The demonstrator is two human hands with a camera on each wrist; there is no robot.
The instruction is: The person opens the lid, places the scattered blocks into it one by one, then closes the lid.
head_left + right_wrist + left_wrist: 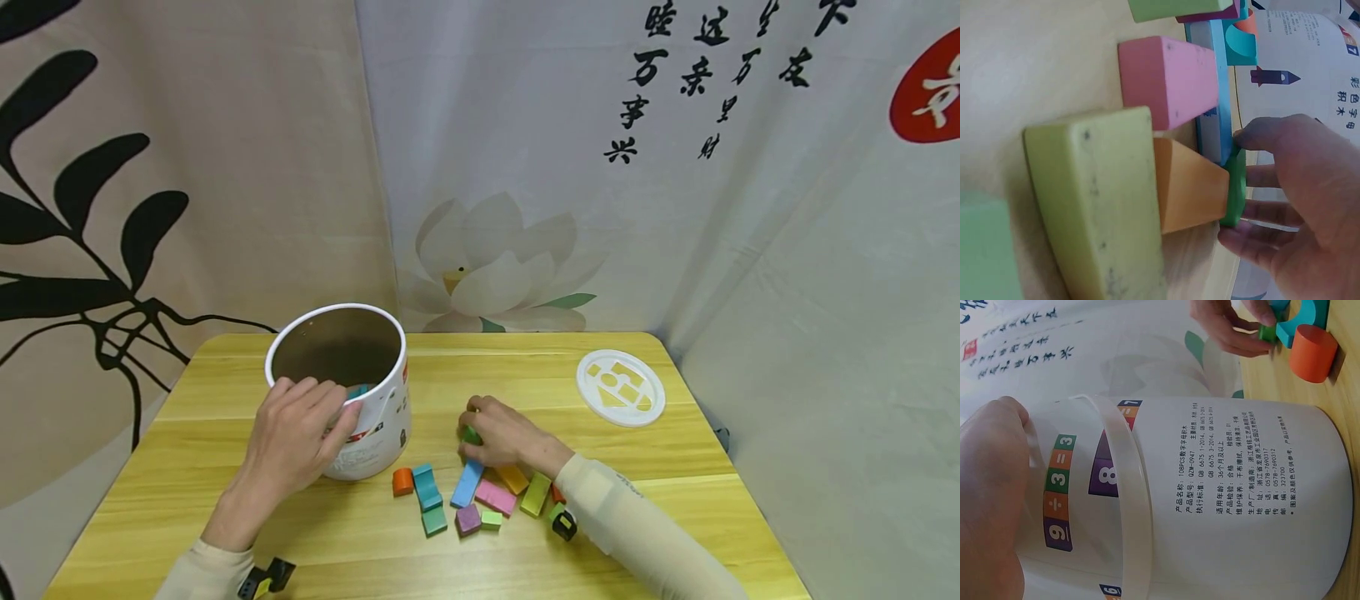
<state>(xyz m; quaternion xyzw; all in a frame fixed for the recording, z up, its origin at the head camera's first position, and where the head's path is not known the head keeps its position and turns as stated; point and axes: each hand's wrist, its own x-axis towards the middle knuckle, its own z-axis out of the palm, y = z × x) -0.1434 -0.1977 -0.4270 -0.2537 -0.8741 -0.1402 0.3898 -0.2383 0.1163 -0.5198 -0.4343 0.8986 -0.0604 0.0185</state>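
Note:
My left hand (296, 427) grips the near rim of a white printed bucket (381, 437), fingers over the edge and thumb outside. A bit of a teal block (358, 391) shows inside it. In the left wrist view the bucket's label and its white handle (1129, 506) fill the middle. To the right of the bucket, my right hand (504, 433) holds a green block (1235, 187) between thumb and fingers, low by the table. Right beside it are a blue block (467, 483), an orange block (513, 477) and a pink block (496, 497).
More loose blocks lie nearer me: an orange-red cylinder (402, 482), a teal arch block (427, 487), a purple block (468, 521) and a yellow-green block (536, 493). A white lid with shaped holes (600, 402) lies at the back right of the wooden table (675, 508). Printed curtains hang behind.

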